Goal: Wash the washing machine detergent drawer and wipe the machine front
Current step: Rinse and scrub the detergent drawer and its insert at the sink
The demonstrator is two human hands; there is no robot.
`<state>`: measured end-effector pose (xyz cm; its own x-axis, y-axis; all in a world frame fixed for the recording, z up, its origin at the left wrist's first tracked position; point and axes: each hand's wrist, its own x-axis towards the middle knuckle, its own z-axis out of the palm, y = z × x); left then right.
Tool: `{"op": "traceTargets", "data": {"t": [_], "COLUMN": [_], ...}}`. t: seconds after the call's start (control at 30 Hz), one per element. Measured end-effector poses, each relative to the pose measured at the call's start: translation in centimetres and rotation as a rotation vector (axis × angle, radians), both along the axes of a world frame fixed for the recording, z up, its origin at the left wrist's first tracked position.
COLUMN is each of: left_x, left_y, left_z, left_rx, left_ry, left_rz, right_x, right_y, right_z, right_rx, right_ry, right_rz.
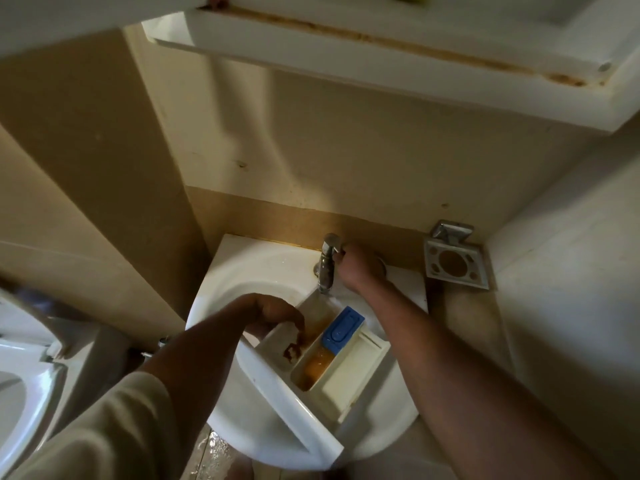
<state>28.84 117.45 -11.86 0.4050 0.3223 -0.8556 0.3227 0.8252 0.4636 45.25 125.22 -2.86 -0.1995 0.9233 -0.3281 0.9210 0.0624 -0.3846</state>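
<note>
Evidently rinsing: left hand (pixel 273 313) gripped drawer (pixel 332 382), right hand (pixel 356 268) beyond it curled round tap (pixel 327 268); next probably needed scrubbing of brown residue (pixel 291 353).

No text, label, brand or number is legible on anything in view

Drawer (pixel 346 382) across sink (pixel 228 278), tap (pixel 325 268) overhead

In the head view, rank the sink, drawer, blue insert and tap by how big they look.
Largest to smallest:
1. sink
2. drawer
3. blue insert and tap: they look alike, so no order between them.
</note>
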Motion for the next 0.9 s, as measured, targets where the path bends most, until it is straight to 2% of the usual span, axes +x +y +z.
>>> {"op": "traceTargets", "data": {"t": [0.13, 0.23, 0.27, 0.33, 0.4, 0.47, 0.6, 0.73, 0.83, 0.9], "left_x": [-0.2, 0.4, 0.7, 0.9, 1.2, 1.7, 3.2, 4.2, 4.4, 4.2], "left_y": [1.0, 1.3, 1.5, 2.1, 2.7, 3.4, 3.1, 2.4, 1.5, 0.3], "left_z": [0.7, 1.3, 1.5, 1.9, 2.1, 1.4, 0.6, 0.6, 1.1, 1.8], "left_rx": [0.023, 0.159, 0.216, 0.380, 0.570, 0.691, 0.763, 0.844, 0.888, 0.980], "left_ry": [0.030, 0.161, 0.221, 0.417, 0.576, 0.644, 0.792, 0.859, 0.823, 0.889], "left_rz": [-0.032, -0.019, -0.037, -0.173, -0.246, -0.221, -0.135, -0.006, -0.026, -0.036], "right_x": [2.4, 5.7, 6.5, 7.4, 7.6, 7.7, 8.0, 9.1, 10.9, 12.3], "right_y": [-1.5, -4.3, -5.1, -6.0, -6.2, -6.6, -7.7, -8.0, -8.2, -8.5], "right_z": [-0.9, -3.8, -4.7, -5.5, -5.3, -5.1, -5.3, -5.7, -6.3, -6.6], "right_rx": [-0.039, -0.064, -0.139, -0.330, -0.479, -0.577, -0.709, -0.692, -0.624, -0.565], "right_ry": [0.131, -0.004, 0.005, 0.144, 0.256, 0.301, 0.361, 0.475, 0.543, 0.592], "right_rz": [0.042, -0.003, -0.066, -0.163, -0.123, -0.067, -0.190, -0.294, -0.379, -0.469]}}
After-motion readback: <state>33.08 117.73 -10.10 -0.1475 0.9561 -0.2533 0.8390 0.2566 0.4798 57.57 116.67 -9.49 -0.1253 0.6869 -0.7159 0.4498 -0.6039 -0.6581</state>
